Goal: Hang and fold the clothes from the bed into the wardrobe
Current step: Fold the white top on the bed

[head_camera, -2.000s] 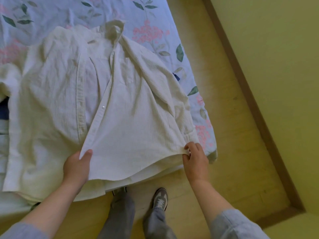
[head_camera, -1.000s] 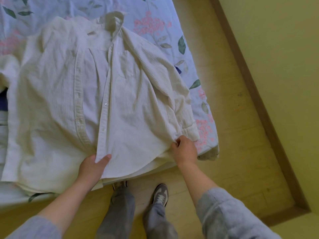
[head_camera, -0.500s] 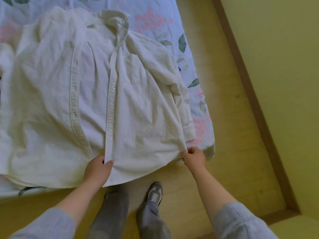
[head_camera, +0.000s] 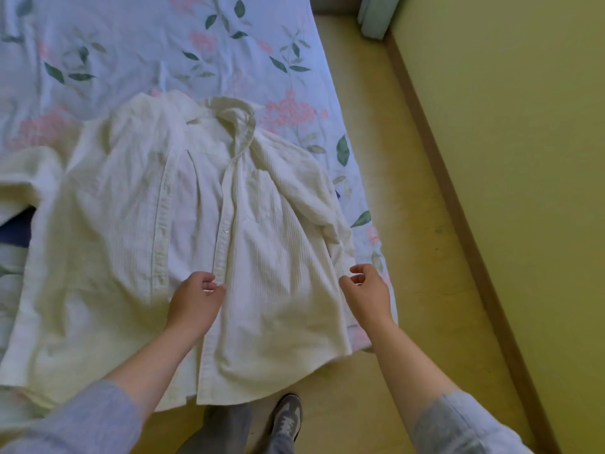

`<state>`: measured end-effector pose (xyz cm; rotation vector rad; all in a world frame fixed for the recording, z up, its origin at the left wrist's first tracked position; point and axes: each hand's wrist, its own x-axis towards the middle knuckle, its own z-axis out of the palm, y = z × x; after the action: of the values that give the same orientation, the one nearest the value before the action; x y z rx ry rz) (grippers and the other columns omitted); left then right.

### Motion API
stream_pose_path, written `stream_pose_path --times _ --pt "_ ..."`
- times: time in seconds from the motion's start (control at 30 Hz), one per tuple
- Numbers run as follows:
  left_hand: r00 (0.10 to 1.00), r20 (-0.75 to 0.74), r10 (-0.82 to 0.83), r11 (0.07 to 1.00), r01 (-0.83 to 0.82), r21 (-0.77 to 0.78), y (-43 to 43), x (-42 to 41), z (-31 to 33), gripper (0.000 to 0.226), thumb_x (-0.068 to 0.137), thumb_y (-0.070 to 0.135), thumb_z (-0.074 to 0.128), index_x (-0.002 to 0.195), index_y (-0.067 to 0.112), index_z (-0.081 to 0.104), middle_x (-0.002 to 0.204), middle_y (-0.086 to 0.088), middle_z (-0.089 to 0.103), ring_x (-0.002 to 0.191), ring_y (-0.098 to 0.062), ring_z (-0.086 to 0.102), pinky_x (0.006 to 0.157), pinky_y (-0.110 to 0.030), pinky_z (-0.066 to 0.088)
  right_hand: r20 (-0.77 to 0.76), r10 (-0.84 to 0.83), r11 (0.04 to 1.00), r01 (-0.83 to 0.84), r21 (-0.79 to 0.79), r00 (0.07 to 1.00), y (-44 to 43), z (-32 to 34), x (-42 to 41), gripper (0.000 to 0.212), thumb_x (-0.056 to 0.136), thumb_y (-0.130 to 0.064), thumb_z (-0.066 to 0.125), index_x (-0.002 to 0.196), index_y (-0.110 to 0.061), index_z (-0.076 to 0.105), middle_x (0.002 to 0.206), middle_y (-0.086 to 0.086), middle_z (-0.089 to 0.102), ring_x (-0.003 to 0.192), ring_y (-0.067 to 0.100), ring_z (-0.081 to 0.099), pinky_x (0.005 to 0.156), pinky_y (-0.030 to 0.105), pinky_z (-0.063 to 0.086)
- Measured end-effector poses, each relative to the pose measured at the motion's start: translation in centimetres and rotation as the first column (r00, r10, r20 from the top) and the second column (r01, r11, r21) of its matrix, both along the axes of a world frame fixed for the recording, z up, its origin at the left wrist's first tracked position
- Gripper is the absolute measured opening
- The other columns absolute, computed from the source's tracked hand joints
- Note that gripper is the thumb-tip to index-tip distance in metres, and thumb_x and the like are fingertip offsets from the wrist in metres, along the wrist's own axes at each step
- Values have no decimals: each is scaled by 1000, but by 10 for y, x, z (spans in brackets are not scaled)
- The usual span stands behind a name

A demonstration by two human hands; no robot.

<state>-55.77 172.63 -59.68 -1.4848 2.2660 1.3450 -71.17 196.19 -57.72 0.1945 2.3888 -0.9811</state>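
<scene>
On the floral bed (head_camera: 229, 44) by yellow flooring (head_camera: 412, 240) lies a cream shirt (head_camera: 278, 257), our left hand (head_camera: 196, 299) pinching its placket (head_camera: 226, 237), our right hand (head_camera: 368, 290) grip unclear.

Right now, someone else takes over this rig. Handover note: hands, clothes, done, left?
Left hand: pinches the button placket of the white shirt, in its lower half.
Right hand: fingers loosely curled at the shirt's right-side edge; grip unclear.
Shirt: front up on the bed, unbuttoned, hem hanging over the bed's edge. A dark cloth shows beneath it at far left.
Done: shirt spread out.
Left: fold or hang it, then into the wardrobe, which is not in view.
</scene>
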Motion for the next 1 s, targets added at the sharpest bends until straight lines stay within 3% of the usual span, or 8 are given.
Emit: stream_pose_path --times 0.23,0.37,0.53,0.6,0.67,0.8,0.9,1.0 --pt "998 -67 -19 1000 17 -24 -49 -58 16 32 92 25 62 120 10 57 110 -1 61 95 -14 57 77 -27 41 -6 51 998 -51 35 999 -53 0 -61 43 89 -30 58 129 -15 52 122 3 60 94 16 59 60 23 39" --pt "997 -67 -39 998 35 -59 -66 -94 8 35 92 25 63 121 8 57 112 -3 62 98 -17 60 80 -28 43 -49 122 990 -118 72 991 -66 -17 -94 52 89 -34 62 136 -15 49 115 0 60 78 2 53 58 14 35" --pt "997 -4 -73 990 72 -123 -82 -148 -13 38 91 30 63 122 10 53 110 -4 52 98 -22 55 85 -34 46 18 238 966 -238 103 971 -87 -49 -142 71 85 -40 68 143 -14 38 136 8 50 117 25 54 88 33 47" --pt "994 66 -89 983 98 -152 -88 -169 -24 54 90 34 64 131 4 47 125 -12 52 108 -30 56 92 -40 47 29 253 964 -255 81 967 -96 -63 -157 75 80 -41 71 142 -16 36 133 6 50 118 26 53 91 37 48" --pt "991 92 -98 970 116 -213 -94 -188 -34 54 89 35 65 127 1 49 125 -17 53 109 -34 54 91 -42 47 49 278 956 -281 85 959 -104 -77 -166 73 78 -41 71 138 -16 37 124 4 52 110 26 56 84 36 48" --pt "991 123 -43 969 72 -235 -102 -216 -49 50 90 32 65 125 1 49 123 -18 57 109 -36 56 89 -42 48 72 310 950 -311 -3 948 -103 -94 -191 28 88 -33 65 93 -5 63 80 3 64 78 24 61 65 34 47" --pt "993 122 7 968 23 -249 -113 -224 -56 24 95 26 57 100 3 59 103 -16 64 91 -34 59 72 -35 44 -21 232 972 -233 -45 973 -99 -82 -241 33 92 -33 62 75 -5 64 67 4 62 69 23 58 57 31 39" --pt "991 65 118 929 -87 -361 -128 -224 -51 24 99 25 48 82 9 54 85 -13 58 77 -30 52 65 -33 36 -161 227 974 -226 25 960 -106 -62 -302 43 92 -37 60 78 3 65 70 14 64 67 27 56 59 36 42"
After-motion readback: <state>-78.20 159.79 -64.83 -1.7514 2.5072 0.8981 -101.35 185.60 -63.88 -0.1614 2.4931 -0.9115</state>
